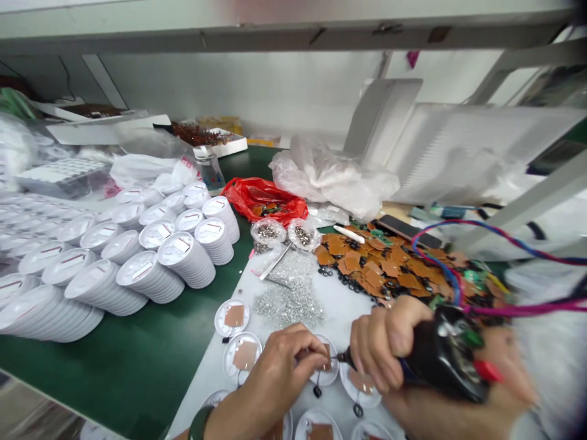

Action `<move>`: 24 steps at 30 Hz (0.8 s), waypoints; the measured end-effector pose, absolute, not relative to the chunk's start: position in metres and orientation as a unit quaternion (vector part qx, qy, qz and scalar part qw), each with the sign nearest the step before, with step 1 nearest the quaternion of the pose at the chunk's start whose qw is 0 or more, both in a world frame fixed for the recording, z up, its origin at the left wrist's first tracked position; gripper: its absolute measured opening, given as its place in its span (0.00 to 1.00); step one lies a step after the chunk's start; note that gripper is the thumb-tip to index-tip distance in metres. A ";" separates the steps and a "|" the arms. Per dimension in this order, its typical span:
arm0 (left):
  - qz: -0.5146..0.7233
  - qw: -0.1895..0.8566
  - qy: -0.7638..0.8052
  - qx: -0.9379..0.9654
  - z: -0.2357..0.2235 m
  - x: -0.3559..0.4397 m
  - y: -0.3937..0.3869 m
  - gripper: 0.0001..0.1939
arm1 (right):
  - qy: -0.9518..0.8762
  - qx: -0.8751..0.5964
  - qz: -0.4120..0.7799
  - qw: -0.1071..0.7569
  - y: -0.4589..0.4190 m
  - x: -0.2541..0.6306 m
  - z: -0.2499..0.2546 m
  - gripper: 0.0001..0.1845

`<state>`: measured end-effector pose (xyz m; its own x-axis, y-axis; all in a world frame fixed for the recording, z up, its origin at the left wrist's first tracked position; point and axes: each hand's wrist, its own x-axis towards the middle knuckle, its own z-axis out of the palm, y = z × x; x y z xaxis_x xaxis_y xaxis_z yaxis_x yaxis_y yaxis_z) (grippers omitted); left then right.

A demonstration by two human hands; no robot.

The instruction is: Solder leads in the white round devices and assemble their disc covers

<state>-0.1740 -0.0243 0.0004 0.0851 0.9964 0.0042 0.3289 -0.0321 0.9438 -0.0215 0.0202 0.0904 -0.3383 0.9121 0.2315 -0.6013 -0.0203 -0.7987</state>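
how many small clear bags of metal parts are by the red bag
2, side by side just in front of the red bag: the left one, and the right one nearer the brown boards. More may be hidden.

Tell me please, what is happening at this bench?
The right hand grips a black electric screwdriver, its bit beside a brown board in a white round dish. The left hand has its fingertips close to the bit; whether they hold anything is unclear. More dishes with boards lie nearby. Beyond are a pile of tiny silver parts and a heap of brown boards.
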 end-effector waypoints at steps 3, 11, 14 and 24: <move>0.395 0.422 0.554 0.599 0.001 -0.175 -0.027 0.09 | -0.436 -0.182 0.689 0.550 0.021 -0.020 0.091 0.31; 0.384 0.416 0.560 0.605 0.007 -0.170 -0.031 0.09 | -0.432 -0.173 0.694 0.549 0.015 -0.025 0.093 0.29; 0.387 0.415 0.548 0.614 0.006 -0.170 -0.032 0.09 | -0.423 -0.168 0.708 0.541 0.015 -0.028 0.092 0.30; 0.351 0.364 0.514 0.693 -0.002 -0.175 -0.036 0.09 | -0.407 -0.189 0.755 0.477 0.013 -0.021 0.068 0.34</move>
